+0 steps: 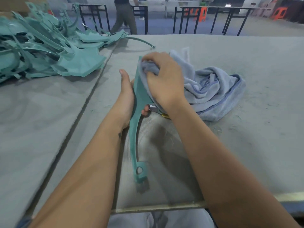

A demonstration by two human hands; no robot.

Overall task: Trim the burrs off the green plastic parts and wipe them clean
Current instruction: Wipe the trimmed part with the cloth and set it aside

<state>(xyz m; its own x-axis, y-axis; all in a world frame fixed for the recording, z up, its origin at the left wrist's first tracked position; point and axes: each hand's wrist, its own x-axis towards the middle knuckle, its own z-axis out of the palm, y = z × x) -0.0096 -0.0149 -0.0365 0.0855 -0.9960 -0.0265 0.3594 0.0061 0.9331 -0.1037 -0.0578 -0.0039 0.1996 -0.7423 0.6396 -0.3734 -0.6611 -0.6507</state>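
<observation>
Now R hand (164, 79) rubs cloth (213, 91) on part (139, 89) edge.

A plastic part (139, 99) is held upright above the table (246, 145), between the left hand (125, 94) and the right hand (162, 79). A cloth (213, 91) is pressed on its right side and is spread further right. A pile of parts (41, 46) is placed far left, behind.

Grey felt-covered worktable (246, 55) with a dark seam (92, 89) running lengthwise. Beyond it, black metal-framed tables (212, 18) on a grey floor (271, 28), 2 orange stools (201, 14), and a person walking (124, 15).
</observation>
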